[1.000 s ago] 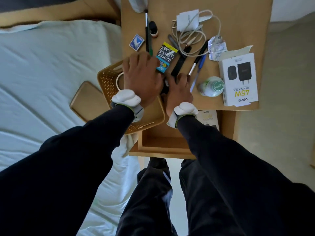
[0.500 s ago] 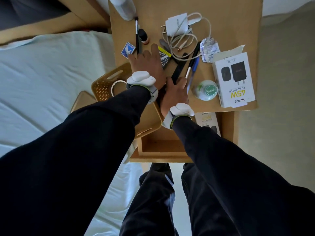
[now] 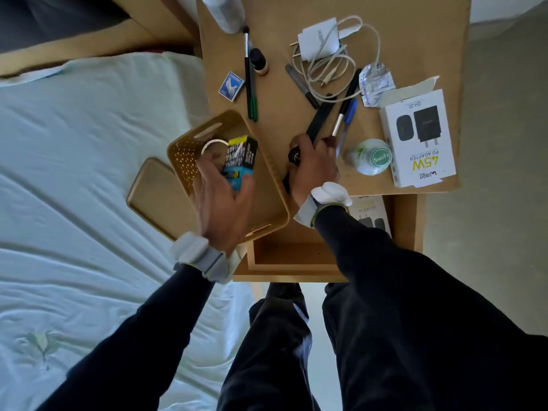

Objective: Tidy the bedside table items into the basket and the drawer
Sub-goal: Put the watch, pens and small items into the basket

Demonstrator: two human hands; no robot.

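My left hand (image 3: 222,197) holds a small black, yellow and blue box (image 3: 239,157) over the yellow perforated basket (image 3: 274,188), which overhangs the bedside table's left edge. A white ring (image 3: 214,144) lies inside the basket. My right hand (image 3: 312,164) rests on the table and grips a black wristwatch (image 3: 318,121) by its case, the strap stretching away across the tabletop. Below the tabletop the wooden drawer (image 3: 292,258) stands open with a charger box (image 3: 369,213) in it.
On the bedside table (image 3: 400,31) lie a white charger with cable (image 3: 321,44), pens (image 3: 345,114), a green-tipped pen (image 3: 250,81), a small blue box (image 3: 232,86), a blister pack (image 3: 375,83), a green-lidded bottle (image 3: 372,157) and a white adapter box (image 3: 418,137). The bed (image 3: 74,173) is left, with the basket's lid (image 3: 154,194).
My left hand has lifted the small box off the table and drawn back over the basket. My right hand has stayed by the watch at the table's front.
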